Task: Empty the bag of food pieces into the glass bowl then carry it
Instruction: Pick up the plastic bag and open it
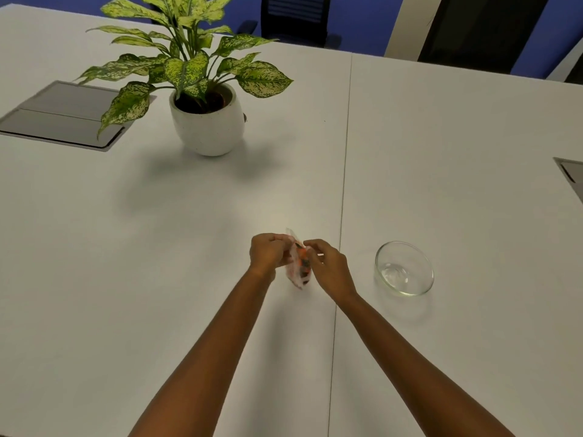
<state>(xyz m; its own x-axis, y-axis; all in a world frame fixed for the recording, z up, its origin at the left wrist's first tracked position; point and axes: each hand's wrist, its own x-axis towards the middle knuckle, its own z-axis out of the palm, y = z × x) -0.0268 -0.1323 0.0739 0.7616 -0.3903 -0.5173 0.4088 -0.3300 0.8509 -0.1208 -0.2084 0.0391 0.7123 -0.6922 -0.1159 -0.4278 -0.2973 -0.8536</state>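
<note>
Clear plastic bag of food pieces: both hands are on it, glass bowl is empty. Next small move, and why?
Probably pull the top open. The left hand and right hand pinch the clear plastic bag of orange and dark food pieces at its top, left of the empty clear glass bowl. Nothing has been poured yet, so opening comes before moving it over the bowl.

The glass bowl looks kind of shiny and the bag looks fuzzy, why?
In the head view, the glass bowl catches room light as pale glare on its base; the bag between the hands is small and blurred; the potted plant throws a soft shadow on the white table.
</note>
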